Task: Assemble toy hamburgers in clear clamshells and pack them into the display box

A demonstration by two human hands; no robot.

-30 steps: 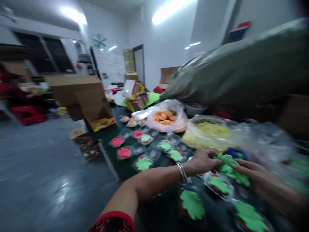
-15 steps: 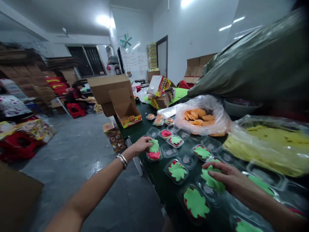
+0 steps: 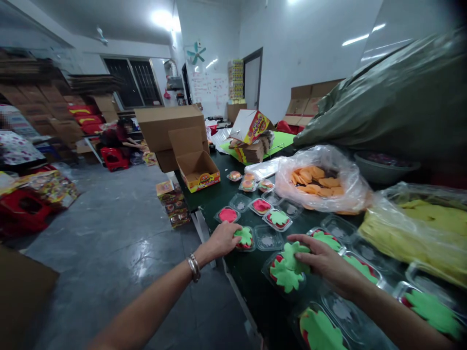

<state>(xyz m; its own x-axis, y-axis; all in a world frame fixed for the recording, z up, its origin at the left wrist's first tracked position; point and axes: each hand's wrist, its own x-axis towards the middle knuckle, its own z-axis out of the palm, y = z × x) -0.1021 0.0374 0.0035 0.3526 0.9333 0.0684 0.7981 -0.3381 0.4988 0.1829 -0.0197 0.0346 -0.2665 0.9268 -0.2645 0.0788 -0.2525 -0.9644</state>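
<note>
My left hand (image 3: 221, 241) reaches to the table's near edge, its fingers closed at the rim of a green leaf-shaped piece (image 3: 245, 236). That piece lies over red in a small clear plastic tray. Between the thumb and fingers of my right hand (image 3: 323, 260) is another green leaf-shaped piece (image 3: 296, 256); whether it is one or a small stack, I cannot tell. It overlaps a filled tray (image 3: 286, 278) below. A tray with a red piece (image 3: 227, 215) sits just beyond my left hand. An open clear tray (image 3: 268, 238) lies between my hands.
A plastic bag of orange pieces (image 3: 321, 182) and a bag of yellow sheets (image 3: 423, 223) lie on the right. An open display box (image 3: 200, 175) stands at the far left table edge. A large grey-green sack (image 3: 386, 102) bulges over the right side. Two people sit at left.
My left hand has lowered its green piece onto the red one in the tray. My right hand has shifted left with its green piece, over a filled tray. The view has turned slightly left.
</note>
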